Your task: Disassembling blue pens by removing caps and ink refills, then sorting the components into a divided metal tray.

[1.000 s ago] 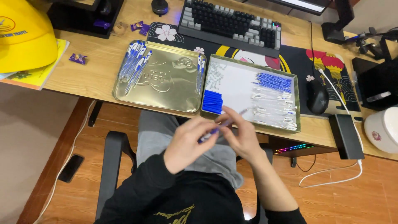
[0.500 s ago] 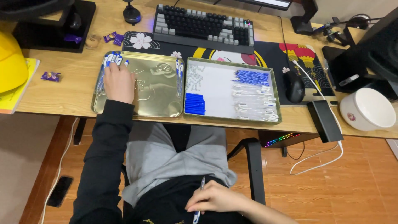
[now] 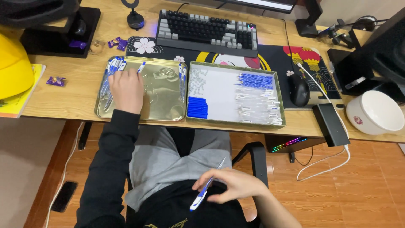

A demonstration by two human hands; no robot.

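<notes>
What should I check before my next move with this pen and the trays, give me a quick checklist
1. Right hand has a firm grip on the blue and white pen: ok, fingers wrap it over the lap.
2. Left hand placed on the gold tray: ok, resting by the pile of pens.
3. Gold tray fully on the desk: ok.
4. White tray parts sorted in groups: ok.
5. Pen fully assembled: cannot tell.

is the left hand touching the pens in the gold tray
Touching. The head view shows the left hand lying in the gold tray, its fingertips overlapping the pile of blue and white pens with no gap visible.
</notes>
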